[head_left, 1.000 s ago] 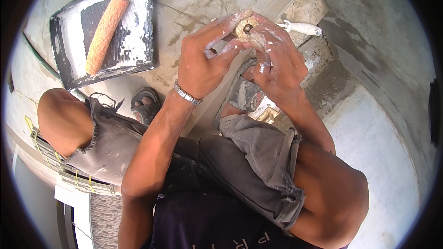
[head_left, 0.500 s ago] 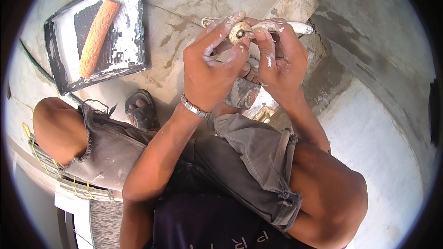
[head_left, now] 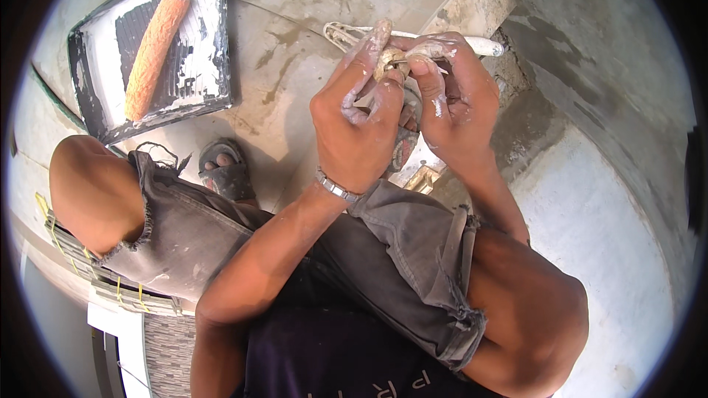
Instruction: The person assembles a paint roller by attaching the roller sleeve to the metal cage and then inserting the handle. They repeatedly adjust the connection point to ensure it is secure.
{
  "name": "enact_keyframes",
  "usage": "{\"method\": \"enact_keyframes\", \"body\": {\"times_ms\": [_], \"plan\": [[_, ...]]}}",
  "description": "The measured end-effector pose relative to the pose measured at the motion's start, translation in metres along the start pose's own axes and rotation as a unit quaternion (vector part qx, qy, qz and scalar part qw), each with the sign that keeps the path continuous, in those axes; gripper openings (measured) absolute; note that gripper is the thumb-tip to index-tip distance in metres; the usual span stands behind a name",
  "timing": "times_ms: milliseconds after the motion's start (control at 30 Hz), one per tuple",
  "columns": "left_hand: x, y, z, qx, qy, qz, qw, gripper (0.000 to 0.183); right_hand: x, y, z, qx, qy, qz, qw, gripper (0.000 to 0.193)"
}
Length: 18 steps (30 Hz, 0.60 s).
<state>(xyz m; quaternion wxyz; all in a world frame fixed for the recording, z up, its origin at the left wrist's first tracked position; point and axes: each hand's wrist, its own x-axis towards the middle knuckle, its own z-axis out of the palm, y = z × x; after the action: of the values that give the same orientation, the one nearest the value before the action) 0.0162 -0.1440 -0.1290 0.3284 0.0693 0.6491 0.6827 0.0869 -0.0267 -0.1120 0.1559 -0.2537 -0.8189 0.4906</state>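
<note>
Both hands are raised close together, fingers smeared with white paint. My left hand (head_left: 352, 121) pinches a small round cream-coloured plug (head_left: 389, 65) with a hollow centre between thumb and fingers. Against it, the thumb and forefinger of my right hand (head_left: 457, 96) are pressed together on a thin metal piece, mostly hidden by the fingertips. Just beyond them lies a paint roller frame with a white handle (head_left: 483, 46) and a bent wire end (head_left: 341, 35); the hands cover part of it.
At the far left a black paint tray (head_left: 76, 74), coated in white paint, holds an orange roller sleeve (head_left: 156, 57). A rough concrete block (head_left: 479, 4) stands beyond my right hand. Sandalled feet (head_left: 225, 169) rest on the stained floor. Strapped panels (head_left: 81, 250) lie at the left.
My left hand has shifted slightly right and turned, tilting the plug so less of its hollow shows. More of the roller frame's wire end is visible. My right hand has barely moved.
</note>
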Motion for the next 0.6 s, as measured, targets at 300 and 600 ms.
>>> {"method": "enact_keyframes", "body": {"times_ms": [300,600], "plan": [[0.001,-0.01,-0.008,0.015,-0.031,0.039,0.999,0.051,0.011,-0.007,-0.011,-0.065,-0.06,-0.017,0.996,0.013],[0.007,-0.007,-0.006,0.011,-0.044,0.058,0.997,0.054,0.015,-0.013,-0.018,-0.016,-0.091,0.083,0.992,0.012]]}}
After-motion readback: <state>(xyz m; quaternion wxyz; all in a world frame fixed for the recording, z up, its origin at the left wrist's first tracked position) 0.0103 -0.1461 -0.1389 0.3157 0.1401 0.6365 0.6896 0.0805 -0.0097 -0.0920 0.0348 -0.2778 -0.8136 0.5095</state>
